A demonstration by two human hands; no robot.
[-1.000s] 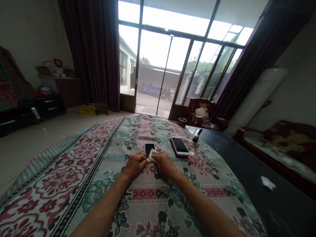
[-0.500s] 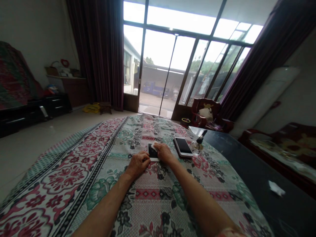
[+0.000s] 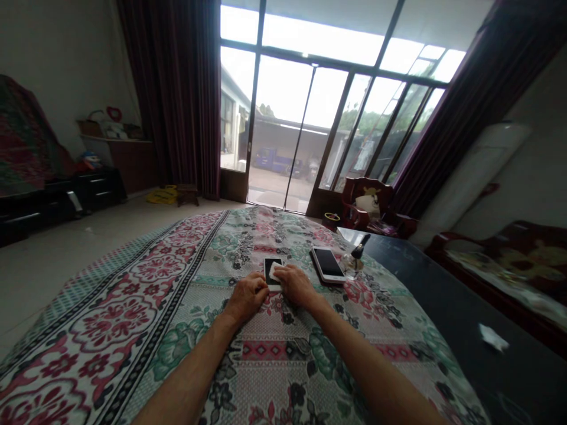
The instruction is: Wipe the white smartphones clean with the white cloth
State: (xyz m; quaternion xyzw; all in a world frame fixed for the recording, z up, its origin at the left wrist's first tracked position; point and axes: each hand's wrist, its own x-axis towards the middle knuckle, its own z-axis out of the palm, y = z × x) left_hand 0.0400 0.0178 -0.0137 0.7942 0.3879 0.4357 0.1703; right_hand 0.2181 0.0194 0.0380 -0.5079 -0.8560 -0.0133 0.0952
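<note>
Our left hand curls at the near left corner of the phone, its hold unclear; our right hand pinches the tissue on top; with the phone flat on the counter, we should rub lightly, corner braced.

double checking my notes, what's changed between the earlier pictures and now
The right hand moved the white tissue from the near end of the small phone up to its far end, then partway back to the middle of the screen. Nothing was newly gripped or let go. The left hand stayed at the near left corner; the larger phone stayed put.
</note>
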